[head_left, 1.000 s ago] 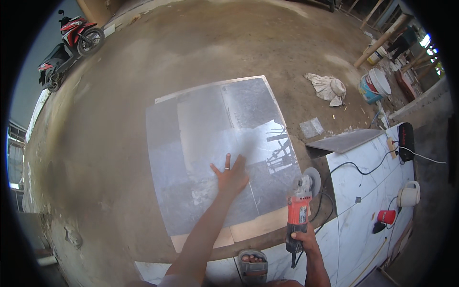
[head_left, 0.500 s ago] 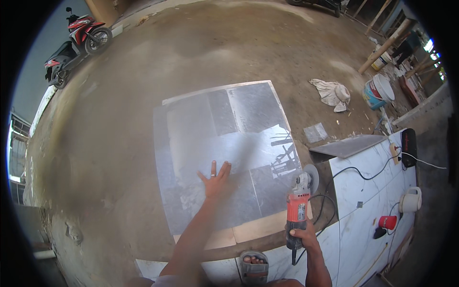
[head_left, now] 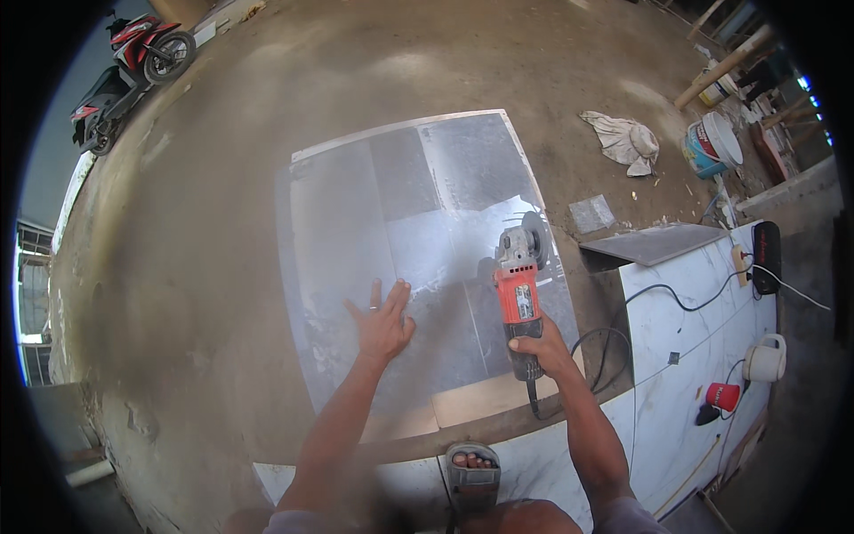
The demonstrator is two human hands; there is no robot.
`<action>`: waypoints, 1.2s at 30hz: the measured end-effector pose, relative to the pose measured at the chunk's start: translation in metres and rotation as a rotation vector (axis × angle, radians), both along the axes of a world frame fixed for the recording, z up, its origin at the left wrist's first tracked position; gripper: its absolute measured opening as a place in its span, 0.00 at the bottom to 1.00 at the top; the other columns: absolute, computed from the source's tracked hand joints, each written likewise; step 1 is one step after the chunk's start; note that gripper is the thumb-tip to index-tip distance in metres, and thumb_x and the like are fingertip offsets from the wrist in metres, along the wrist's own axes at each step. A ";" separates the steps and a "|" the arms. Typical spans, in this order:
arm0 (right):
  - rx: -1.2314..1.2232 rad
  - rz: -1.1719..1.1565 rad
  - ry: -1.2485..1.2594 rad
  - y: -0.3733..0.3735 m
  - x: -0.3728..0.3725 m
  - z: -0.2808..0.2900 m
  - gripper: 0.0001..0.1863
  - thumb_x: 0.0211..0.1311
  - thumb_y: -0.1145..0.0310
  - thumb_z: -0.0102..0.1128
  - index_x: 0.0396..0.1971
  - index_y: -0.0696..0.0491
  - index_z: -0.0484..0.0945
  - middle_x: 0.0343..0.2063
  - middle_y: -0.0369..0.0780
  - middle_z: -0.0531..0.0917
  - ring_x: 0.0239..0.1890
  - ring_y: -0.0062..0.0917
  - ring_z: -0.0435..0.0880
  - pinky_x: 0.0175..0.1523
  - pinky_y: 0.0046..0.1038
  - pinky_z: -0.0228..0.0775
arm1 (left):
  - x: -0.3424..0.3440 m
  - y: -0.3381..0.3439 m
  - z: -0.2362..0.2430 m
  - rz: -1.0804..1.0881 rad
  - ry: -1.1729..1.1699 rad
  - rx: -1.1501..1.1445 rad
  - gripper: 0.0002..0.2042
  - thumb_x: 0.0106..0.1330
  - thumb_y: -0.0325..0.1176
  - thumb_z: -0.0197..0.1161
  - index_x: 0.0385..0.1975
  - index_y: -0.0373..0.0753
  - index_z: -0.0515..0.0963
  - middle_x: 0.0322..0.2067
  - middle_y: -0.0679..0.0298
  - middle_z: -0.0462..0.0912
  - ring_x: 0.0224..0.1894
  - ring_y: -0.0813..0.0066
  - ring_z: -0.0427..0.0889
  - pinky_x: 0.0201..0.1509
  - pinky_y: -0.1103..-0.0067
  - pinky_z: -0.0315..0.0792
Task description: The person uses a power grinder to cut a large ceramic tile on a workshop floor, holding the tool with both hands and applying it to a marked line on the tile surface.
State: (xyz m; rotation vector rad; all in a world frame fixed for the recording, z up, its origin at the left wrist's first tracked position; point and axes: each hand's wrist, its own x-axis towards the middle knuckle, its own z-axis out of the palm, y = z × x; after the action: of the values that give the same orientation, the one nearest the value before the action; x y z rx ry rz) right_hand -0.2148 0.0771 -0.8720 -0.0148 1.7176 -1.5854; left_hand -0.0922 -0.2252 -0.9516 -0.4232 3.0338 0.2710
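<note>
Angle grinder (head_left: 519, 298), head view: positioned over the right portion of the grey panel (head_left: 334, 231); I cannot tell whether its disc (head_left: 537, 240) touches. Right hand (head_left: 544, 349): grip clamped around the grinder's rear body. Left hand (head_left: 382, 333): grip apart and spread, palm down on the panel. Panel support: brown floor (head_left: 213, 267). White veined tiles (head_left: 680, 334) lie along the near and right sides, carrying a red cup (head_left: 721, 399) and a pale jug (head_left: 763, 362). Scooter (head_left: 133, 76): far left. Bucket (head_left: 719, 142) and crumpled cloth (head_left: 618, 138): far right.
</note>
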 end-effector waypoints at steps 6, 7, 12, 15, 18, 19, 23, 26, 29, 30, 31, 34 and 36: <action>-0.009 0.044 0.071 -0.051 -0.033 -0.011 0.36 0.47 0.70 0.73 0.59 0.61 0.71 0.44 0.41 0.81 0.46 0.27 0.81 0.54 0.29 0.72 | -0.008 0.000 -0.007 0.015 0.037 -0.035 0.30 0.63 0.40 0.53 0.70 0.53 0.65 0.73 0.74 0.61 0.76 0.52 0.54 0.62 0.21 0.36; -0.003 0.074 0.080 -0.062 -0.040 -0.019 0.35 0.47 0.70 0.73 0.58 0.61 0.71 0.44 0.41 0.81 0.46 0.26 0.81 0.53 0.29 0.73 | -0.005 -0.001 -0.009 0.028 0.015 -0.047 0.30 0.64 0.41 0.53 0.70 0.53 0.66 0.73 0.74 0.61 0.76 0.52 0.54 0.62 0.21 0.36; -0.048 0.145 0.122 -0.132 -0.084 -0.030 0.31 0.47 0.66 0.74 0.51 0.60 0.73 0.40 0.41 0.82 0.39 0.25 0.83 0.45 0.29 0.75 | 0.001 -0.010 -0.015 -0.034 -0.056 -0.075 0.32 0.68 0.50 0.54 0.73 0.52 0.61 0.75 0.75 0.55 0.78 0.52 0.47 0.62 0.21 0.34; -0.048 0.133 0.133 -0.169 -0.121 -0.050 0.30 0.47 0.65 0.74 0.50 0.60 0.74 0.37 0.41 0.83 0.37 0.26 0.83 0.43 0.29 0.75 | -0.015 -0.007 0.010 -0.042 -0.235 0.039 0.39 0.66 0.60 0.56 0.75 0.52 0.56 0.77 0.75 0.50 0.79 0.52 0.41 0.63 0.21 0.34; -0.073 0.128 0.061 -0.209 -0.154 -0.065 0.29 0.45 0.64 0.75 0.48 0.60 0.76 0.34 0.41 0.83 0.35 0.26 0.83 0.42 0.28 0.75 | -0.023 -0.011 0.031 -0.043 -0.399 0.120 0.48 0.58 0.67 0.61 0.76 0.52 0.51 0.78 0.76 0.45 0.79 0.51 0.36 0.63 0.21 0.35; -0.076 0.132 0.048 -0.223 -0.160 -0.066 0.29 0.45 0.64 0.75 0.48 0.60 0.76 0.34 0.41 0.83 0.35 0.26 0.83 0.42 0.28 0.75 | -0.021 -0.013 0.034 -0.051 -0.453 0.135 0.53 0.54 0.69 0.64 0.77 0.52 0.50 0.78 0.75 0.43 0.79 0.50 0.35 0.63 0.21 0.36; -0.084 0.149 0.089 -0.264 -0.189 -0.066 0.25 0.45 0.63 0.74 0.43 0.59 0.78 0.32 0.40 0.83 0.32 0.26 0.82 0.39 0.29 0.74 | -0.029 -0.009 0.043 -0.028 -0.508 0.143 0.57 0.49 0.67 0.71 0.77 0.52 0.47 0.78 0.74 0.40 0.79 0.47 0.33 0.63 0.21 0.39; -0.098 0.155 0.091 -0.284 -0.202 -0.071 0.24 0.44 0.63 0.74 0.41 0.58 0.80 0.32 0.40 0.83 0.32 0.26 0.82 0.38 0.29 0.74 | -0.036 -0.005 0.045 0.008 -0.565 0.175 0.58 0.48 0.62 0.76 0.77 0.53 0.47 0.78 0.72 0.39 0.79 0.46 0.33 0.63 0.21 0.40; -0.093 0.150 0.090 -0.301 -0.210 -0.071 0.24 0.43 0.62 0.74 0.40 0.59 0.81 0.32 0.41 0.83 0.31 0.26 0.82 0.37 0.30 0.73 | -0.039 -0.004 0.048 0.030 -0.564 0.186 0.59 0.46 0.59 0.78 0.77 0.53 0.47 0.78 0.71 0.40 0.79 0.45 0.33 0.63 0.21 0.42; -0.078 0.148 0.101 -0.305 -0.212 -0.071 0.24 0.42 0.62 0.74 0.40 0.59 0.81 0.32 0.41 0.83 0.30 0.27 0.82 0.37 0.30 0.73 | -0.041 -0.004 0.048 0.031 -0.574 0.192 0.59 0.46 0.58 0.78 0.77 0.53 0.48 0.78 0.70 0.40 0.79 0.44 0.32 0.62 0.21 0.42; -0.079 0.143 0.094 -0.308 -0.215 -0.072 0.24 0.42 0.62 0.74 0.40 0.59 0.81 0.32 0.41 0.83 0.30 0.27 0.82 0.37 0.30 0.73 | -0.041 -0.003 0.048 0.036 -0.587 0.202 0.58 0.46 0.58 0.78 0.77 0.54 0.48 0.78 0.70 0.40 0.79 0.44 0.32 0.62 0.21 0.42; -0.056 0.158 0.068 -0.317 -0.221 -0.074 0.25 0.42 0.62 0.74 0.41 0.60 0.80 0.31 0.42 0.83 0.29 0.27 0.82 0.35 0.30 0.74 | -0.042 -0.004 0.048 0.032 -0.592 0.188 0.58 0.47 0.58 0.78 0.77 0.54 0.48 0.78 0.70 0.40 0.79 0.44 0.32 0.61 0.20 0.43; -0.071 0.112 0.044 -0.321 -0.223 -0.073 0.27 0.42 0.62 0.75 0.43 0.60 0.79 0.30 0.42 0.83 0.28 0.27 0.82 0.33 0.30 0.74 | -0.040 -0.006 0.046 0.033 -0.593 0.185 0.58 0.47 0.58 0.78 0.77 0.54 0.48 0.78 0.70 0.40 0.78 0.44 0.32 0.61 0.20 0.44</action>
State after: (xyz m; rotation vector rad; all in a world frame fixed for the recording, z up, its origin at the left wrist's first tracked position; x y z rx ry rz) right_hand -0.4375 -0.2436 -0.9453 -0.1798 1.6630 -1.5725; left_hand -0.1324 -0.2312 -0.9053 -0.4437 2.4027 0.3507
